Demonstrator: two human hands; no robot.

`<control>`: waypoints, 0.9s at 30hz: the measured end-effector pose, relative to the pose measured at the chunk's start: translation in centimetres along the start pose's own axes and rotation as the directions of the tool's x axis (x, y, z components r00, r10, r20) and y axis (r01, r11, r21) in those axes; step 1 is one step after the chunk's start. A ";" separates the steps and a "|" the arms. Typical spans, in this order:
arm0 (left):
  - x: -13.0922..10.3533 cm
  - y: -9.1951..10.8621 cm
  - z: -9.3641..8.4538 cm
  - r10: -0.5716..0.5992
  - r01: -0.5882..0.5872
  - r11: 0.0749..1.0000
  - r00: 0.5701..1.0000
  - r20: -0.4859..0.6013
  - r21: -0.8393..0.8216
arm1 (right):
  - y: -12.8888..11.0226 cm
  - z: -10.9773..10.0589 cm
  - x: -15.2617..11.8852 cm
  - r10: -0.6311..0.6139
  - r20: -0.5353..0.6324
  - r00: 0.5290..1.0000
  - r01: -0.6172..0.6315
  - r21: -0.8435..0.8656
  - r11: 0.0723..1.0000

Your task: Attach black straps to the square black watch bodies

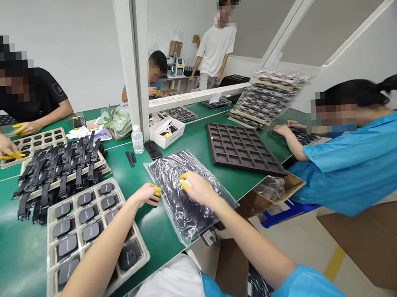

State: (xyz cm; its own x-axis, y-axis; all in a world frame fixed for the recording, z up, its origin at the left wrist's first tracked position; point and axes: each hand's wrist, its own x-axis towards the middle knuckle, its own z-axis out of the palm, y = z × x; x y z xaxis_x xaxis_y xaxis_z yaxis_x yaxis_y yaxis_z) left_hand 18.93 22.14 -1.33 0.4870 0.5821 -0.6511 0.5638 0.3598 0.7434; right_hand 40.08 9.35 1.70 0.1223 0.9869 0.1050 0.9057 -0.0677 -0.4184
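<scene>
A clear plastic bag (183, 211) with dark contents lies flat on the green table in front of me. My right hand (199, 189) is over its middle, its yellow-covered fingertips pinched together on the wrinkled plastic. Beside the bag's left edge is my left hand (146, 195), fingers stretched out and slightly apart, holding nothing. Yellow covers show on its fingertips too. Under and beyond my left forearm sits a beige tray (50, 245) of dark square watch-like pieces in compartments; the forearm hides part of it.
Black watch straps (63, 166) lie piled on trays at left. A water bottle (137, 140), a phone (153, 150) and a white box (167, 131) stand behind the bag. A black compartment tray (241, 148) is at right, near stacked trays (269, 96). Co-workers sit on both sides.
</scene>
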 end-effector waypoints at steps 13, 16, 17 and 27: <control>1.4 -0.2 -0.9 0.051 -0.088 0.945 0.991 -0.123 -0.316 | -10.8 7.5 5.0 0.233 0.332 0.914 -0.105 -0.361 0.927; 1.4 -0.1 -0.8 0.035 -0.065 0.932 0.995 -0.089 -0.357 | -10.6 7.3 6.0 0.228 0.402 0.887 -0.074 -0.363 0.929; 1.4 -0.1 -0.7 0.028 -0.055 0.927 0.997 -0.078 -0.372 | -10.4 7.2 6.2 0.219 0.416 0.883 -0.063 -0.356 0.932; 1.3 0.1 -0.2 -0.043 0.059 0.899 0.998 0.046 -0.433 | -8.1 6.6 4.5 0.113 0.415 0.903 -0.007 -0.248 0.969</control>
State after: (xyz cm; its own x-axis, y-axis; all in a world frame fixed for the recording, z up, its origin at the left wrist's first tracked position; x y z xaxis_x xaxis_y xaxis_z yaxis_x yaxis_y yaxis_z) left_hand 19.44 23.10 -2.11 0.4929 0.5317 -0.6887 0.2465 0.6738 0.6966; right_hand 30.61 15.29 -0.35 0.0439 0.9440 -0.3271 0.9772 -0.1086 -0.1823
